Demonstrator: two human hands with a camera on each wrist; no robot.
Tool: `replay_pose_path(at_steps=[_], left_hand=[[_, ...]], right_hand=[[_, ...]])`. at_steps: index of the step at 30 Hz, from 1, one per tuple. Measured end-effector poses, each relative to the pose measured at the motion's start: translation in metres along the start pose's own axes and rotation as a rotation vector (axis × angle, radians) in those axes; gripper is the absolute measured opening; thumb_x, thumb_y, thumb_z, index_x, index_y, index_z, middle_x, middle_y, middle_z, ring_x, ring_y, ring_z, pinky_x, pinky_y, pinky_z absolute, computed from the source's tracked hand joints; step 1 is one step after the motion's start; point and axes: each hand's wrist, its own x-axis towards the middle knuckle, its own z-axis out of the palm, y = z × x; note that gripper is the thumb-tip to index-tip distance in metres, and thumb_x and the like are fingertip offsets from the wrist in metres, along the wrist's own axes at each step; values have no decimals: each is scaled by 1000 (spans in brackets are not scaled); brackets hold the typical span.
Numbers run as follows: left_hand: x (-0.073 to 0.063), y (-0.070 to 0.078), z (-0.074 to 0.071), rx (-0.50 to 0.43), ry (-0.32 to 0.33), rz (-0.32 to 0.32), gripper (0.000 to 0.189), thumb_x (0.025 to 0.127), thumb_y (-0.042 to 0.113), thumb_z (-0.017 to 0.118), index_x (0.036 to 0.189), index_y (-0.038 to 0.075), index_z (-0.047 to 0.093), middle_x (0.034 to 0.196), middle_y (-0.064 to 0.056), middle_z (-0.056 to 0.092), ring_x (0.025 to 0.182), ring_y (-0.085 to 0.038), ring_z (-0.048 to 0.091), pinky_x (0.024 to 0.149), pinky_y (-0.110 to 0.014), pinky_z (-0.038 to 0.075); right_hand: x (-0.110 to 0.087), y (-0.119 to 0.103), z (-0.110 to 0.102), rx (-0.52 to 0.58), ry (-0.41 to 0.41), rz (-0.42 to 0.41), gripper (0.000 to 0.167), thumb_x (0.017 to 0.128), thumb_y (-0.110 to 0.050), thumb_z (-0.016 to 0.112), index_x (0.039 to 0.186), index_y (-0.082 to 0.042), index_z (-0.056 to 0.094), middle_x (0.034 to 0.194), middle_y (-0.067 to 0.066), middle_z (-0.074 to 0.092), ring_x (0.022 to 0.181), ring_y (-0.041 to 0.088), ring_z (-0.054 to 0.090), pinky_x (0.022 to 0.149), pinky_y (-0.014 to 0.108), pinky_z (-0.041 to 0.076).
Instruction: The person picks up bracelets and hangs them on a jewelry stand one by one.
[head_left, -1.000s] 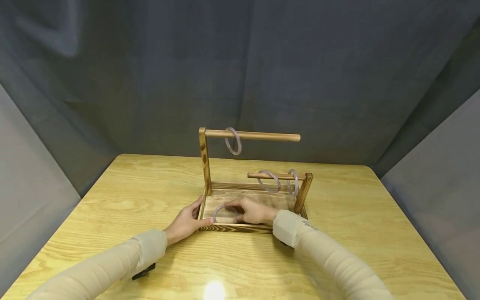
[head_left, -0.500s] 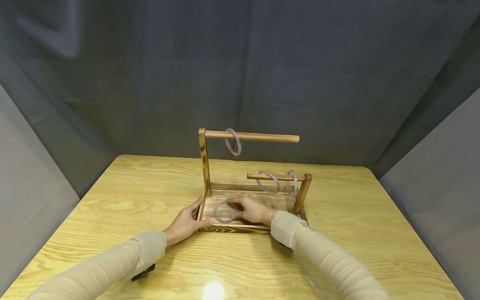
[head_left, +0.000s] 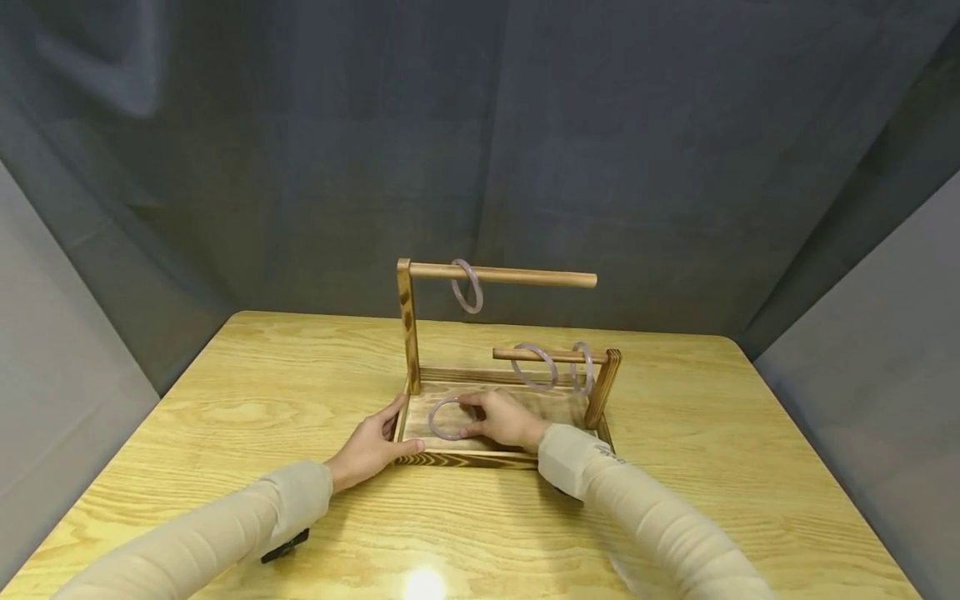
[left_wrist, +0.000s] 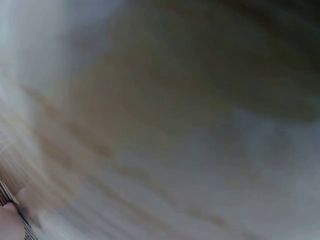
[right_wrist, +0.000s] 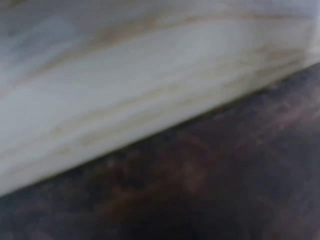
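Note:
A wooden stand has a shallow tray base, a tall post with an upper bar, and a shorter post with a lower bar. At the tray's front left corner my left hand grips it, thumb on the front rim and fingers along the left side. My right hand reaches into the tray and pinches the right side of a pale purple bangle between thumb and fingers. Part of that bangle is hidden behind the fingertips. Both wrist views are mostly blurred wood grain.
One similar bangle hangs on the upper bar. On the lower bar hang two more, a left bangle and a right bangle near the short post. A wood-grain table carries the stand, with a dark curtain behind.
The bangle in the tray has moved slightly away from the front rim, which hid its near edge earlier; its whole left side shows now. My left hand stays at the corner.

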Motion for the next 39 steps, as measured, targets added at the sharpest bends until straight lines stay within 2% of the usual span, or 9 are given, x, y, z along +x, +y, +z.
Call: replay_pose_path(at_steps=[7, 12, 16, 22, 26, 31, 39], left_hand=[[1, 1, -1, 11, 0, 10, 93, 79, 32, 72, 148, 15, 13, 154, -6, 8, 139, -31, 16, 112, -45, 24], [3, 0, -2, 4, -8, 9, 93, 79, 32, 71, 148, 15, 12, 155, -6, 7, 139, -30, 15, 112, -44, 23], [2, 0, -2, 8, -6, 2, 93, 80, 31, 71, 148, 14, 11, 155, -6, 6, 139, -30, 15, 112, -44, 22], [2, 0, -1, -5, -3, 0, 92, 79, 30, 72, 148, 14, 13, 154, -5, 7, 139, -30, 16, 112, -44, 23], [2, 1, 0, -10, -1, -1, 92, 79, 29, 72, 148, 14, 13, 154, -6, 8, 139, -29, 16, 112, -44, 23], [2, 2, -1, -14, -2, -2, 91, 79, 29, 72, 148, 14, 14, 154, -6, 8, 139, -29, 16, 112, -44, 22], [-1, 2, 0, -28, 2, -14, 91, 79, 28, 72, 148, 15, 14, 154, -5, 8, 139, -30, 16, 112, -46, 23]], right_hand=[[1, 0, -2, 14, 67, 35, 62, 73, -35, 75, 123, -4, 58, 122, 11, 60, 114, 24, 56, 95, 36, 47], [3, 1, -2, 3, 63, 35, 62, 73, -37, 75, 124, -5, 57, 123, 10, 60, 116, 24, 55, 97, 36, 46], [5, 4, 0, 51, 55, 43, 67, 74, -38, 75, 128, -6, 54, 128, 9, 56, 121, 24, 50, 102, 37, 41], [10, 8, 2, 178, -11, 25, 76, 73, -36, 76, 135, -6, 46, 136, 8, 49, 129, 23, 42, 107, 38, 35], [15, 11, 4, 213, -64, 8, 85, 70, -38, 78, 140, -7, 39, 140, 7, 44, 131, 21, 38, 108, 36, 34], [21, 11, 6, 199, -98, -24, 92, 67, -39, 80, 140, -4, 37, 142, 11, 41, 133, 25, 36, 109, 38, 32], [23, 8, 8, 158, -114, -5, 89, 65, -34, 82, 138, -5, 41, 141, 10, 43, 132, 26, 37, 110, 39, 30]])
